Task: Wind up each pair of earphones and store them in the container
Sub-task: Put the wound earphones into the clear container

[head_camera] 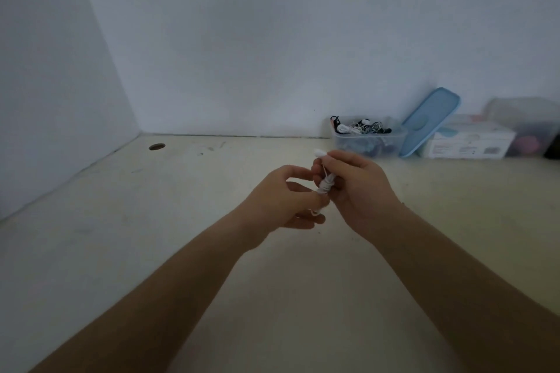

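Observation:
A pair of white earphones [326, 183] is wound into a tight bundle between my two hands above the middle of the table. My right hand [354, 182] grips the upper part of the bundle, and a white earbud sticks out above its fingers. My left hand [281, 203] pinches the lower end of the bundle with curled fingers. At the back right stands a clear plastic container [368, 144], holding several black and white earphones piled inside.
A blue lid [430, 121] leans against the container's right side. A white box [469, 139] and another clear bin [527, 127] stand further right against the wall. A round cable hole [157, 146] is in the cream table [121, 221] at the back left.

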### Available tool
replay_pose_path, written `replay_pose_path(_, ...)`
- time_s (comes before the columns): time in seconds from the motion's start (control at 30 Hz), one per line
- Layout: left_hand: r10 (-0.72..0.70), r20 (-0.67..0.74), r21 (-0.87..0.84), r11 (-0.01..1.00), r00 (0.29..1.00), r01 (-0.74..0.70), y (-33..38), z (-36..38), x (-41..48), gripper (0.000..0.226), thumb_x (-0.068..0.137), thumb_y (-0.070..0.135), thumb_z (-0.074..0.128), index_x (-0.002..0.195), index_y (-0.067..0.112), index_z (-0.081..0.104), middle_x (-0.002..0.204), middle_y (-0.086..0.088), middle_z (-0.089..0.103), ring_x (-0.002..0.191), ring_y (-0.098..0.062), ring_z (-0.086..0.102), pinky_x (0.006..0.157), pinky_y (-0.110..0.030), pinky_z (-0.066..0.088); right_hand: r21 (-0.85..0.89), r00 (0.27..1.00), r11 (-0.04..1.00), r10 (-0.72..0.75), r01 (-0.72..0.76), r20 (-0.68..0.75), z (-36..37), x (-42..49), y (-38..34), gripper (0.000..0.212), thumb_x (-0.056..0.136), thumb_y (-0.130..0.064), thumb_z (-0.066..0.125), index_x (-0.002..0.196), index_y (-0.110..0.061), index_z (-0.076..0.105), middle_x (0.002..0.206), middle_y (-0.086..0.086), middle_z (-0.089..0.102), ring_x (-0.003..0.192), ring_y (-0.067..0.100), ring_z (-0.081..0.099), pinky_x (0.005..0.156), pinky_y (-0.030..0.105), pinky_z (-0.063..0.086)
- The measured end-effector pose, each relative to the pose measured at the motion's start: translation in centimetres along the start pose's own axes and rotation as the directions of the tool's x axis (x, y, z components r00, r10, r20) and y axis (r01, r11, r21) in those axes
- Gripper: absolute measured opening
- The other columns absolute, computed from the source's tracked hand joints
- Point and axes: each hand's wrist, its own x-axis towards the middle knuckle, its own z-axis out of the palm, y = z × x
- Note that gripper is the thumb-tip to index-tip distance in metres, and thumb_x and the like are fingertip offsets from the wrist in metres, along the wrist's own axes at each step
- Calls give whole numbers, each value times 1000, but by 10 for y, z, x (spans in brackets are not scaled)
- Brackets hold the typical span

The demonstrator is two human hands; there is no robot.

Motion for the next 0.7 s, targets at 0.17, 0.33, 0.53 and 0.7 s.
replay_pose_path(0.17, 18, -52, 5, 1000, 998, -18, 15, 2, 22, 41, 80, 3, 78, 116, 9, 59, 101, -15, 73, 79, -23, 73, 71, -30, 61, -101, 991, 995, -18, 4, -135, -11, 10, -16, 29, 91, 2, 64, 118, 6, 56, 83, 17, 68, 73, 19, 69, 65, 28, 59)
replay_pose_path(0.33, 124, -42, 94, 988, 991, -119, 34, 22, 73, 28, 77, -4, 79, 99, 8, 68, 84, -4, 73, 75, -16, 69, 75, -30, 60, -282, 972, 959, -75, 9, -224, -34, 40, -49, 19, 93, 0, 62, 108, -11, 62, 91, 14, 70, 81, 22, 70, 69, 32, 59)
replay_pose_path(0.53, 168, -118, 34, 986, 979, -165, 55, 45, 167, 25, 78, -9, 76, 97, 5, 71, 92, -16, 74, 80, -24, 69, 82, -38, 59, -347, 951, 938, -94, -15, -296, -70, 109, -90, 15, 93, 0, 61, 104, -10, 66, 99, 18, 68, 81, 25, 69, 74, 39, 61)
replay_pose_path(0.7, 217, -201, 135, 972, 955, -192, 64, 55, 250, 24, 76, -4, 80, 88, 16, 75, 89, -9, 74, 75, -21, 70, 77, -34, 62, -348, 945, 934, -46, -74, -324, -95, 174, -118, 7, 97, -7, 56, 97, -5, 62, 95, 17, 61, 81, 27, 61, 80, 40, 57)
